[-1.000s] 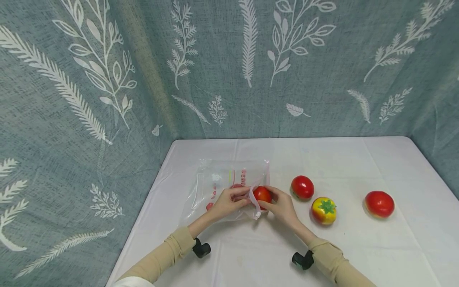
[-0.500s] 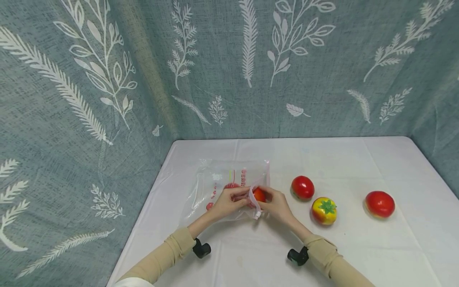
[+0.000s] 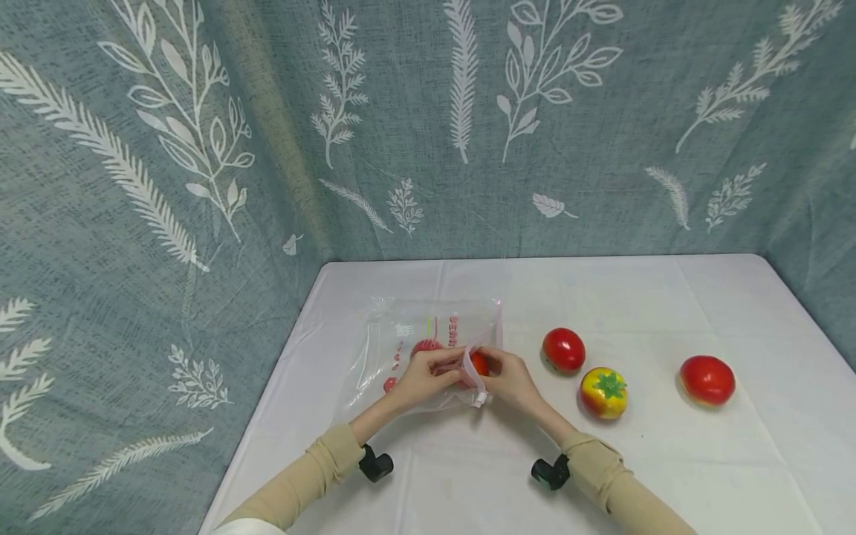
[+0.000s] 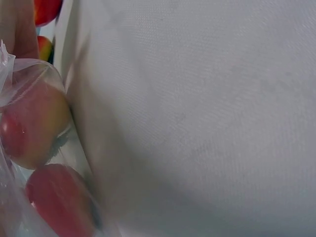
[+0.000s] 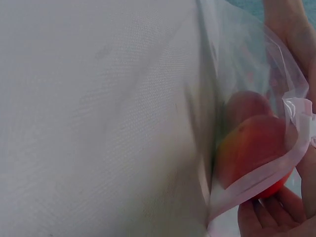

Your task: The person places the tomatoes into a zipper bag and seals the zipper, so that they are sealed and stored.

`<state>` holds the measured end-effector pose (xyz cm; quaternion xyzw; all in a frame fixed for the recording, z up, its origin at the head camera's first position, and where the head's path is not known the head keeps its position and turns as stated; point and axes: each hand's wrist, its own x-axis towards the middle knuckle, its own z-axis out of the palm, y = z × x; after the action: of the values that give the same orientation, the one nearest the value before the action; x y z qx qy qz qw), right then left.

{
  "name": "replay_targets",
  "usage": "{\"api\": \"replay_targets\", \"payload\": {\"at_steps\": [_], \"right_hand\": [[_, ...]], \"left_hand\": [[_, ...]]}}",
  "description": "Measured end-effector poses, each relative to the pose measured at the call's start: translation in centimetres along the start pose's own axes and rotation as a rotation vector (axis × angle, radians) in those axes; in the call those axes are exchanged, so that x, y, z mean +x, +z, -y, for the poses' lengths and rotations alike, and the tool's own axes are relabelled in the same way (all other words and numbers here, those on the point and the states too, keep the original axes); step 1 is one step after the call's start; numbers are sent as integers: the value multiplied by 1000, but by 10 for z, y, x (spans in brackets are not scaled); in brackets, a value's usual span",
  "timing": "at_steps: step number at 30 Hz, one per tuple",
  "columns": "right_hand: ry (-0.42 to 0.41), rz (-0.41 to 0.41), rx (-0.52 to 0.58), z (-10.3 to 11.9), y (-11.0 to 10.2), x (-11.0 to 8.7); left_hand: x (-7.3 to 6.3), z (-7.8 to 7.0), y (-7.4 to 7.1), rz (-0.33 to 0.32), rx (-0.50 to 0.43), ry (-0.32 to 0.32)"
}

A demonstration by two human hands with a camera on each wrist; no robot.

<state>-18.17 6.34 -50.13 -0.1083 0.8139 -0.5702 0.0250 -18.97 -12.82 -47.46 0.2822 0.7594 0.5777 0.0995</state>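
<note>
A clear zip bag (image 3: 384, 342) with red print lies on the table, its mouth facing right. My left hand (image 3: 416, 380) holds the bag's pink-edged mouth between thumb and fingers. At that mouth my right hand (image 3: 513, 380) grips a red tomato (image 3: 478, 363), which is mostly inside the bag. The right wrist view shows the fingers (image 5: 266, 213) against the outer end of this tomato (image 5: 252, 153), the bag's zip strip (image 5: 266, 175) crossing over it. Deeper in the bag lies another tomato (image 4: 59, 200), partly covered by the left hand in the head view.
To the right of the bag stand a red tomato (image 3: 564, 350) and a yellow-red one with a green star-shaped top (image 3: 604, 393). Another red tomato (image 3: 707, 380) lies farther right on the white-covered table (image 3: 642, 475). A patterned blue-green curtain (image 3: 414, 134) hangs behind.
My right hand has moved left, and its tomato has gone farther into the bag. The inner tomato has shifted left. My left hand stays at the mouth.
</note>
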Motion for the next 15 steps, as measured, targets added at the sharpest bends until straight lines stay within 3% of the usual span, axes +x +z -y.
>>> {"api": "replay_targets", "payload": {"at_steps": [15], "right_hand": [[-46,60,-53,2,2,8]], "left_hand": [[0,-5,0,-17,18,-14]]}}
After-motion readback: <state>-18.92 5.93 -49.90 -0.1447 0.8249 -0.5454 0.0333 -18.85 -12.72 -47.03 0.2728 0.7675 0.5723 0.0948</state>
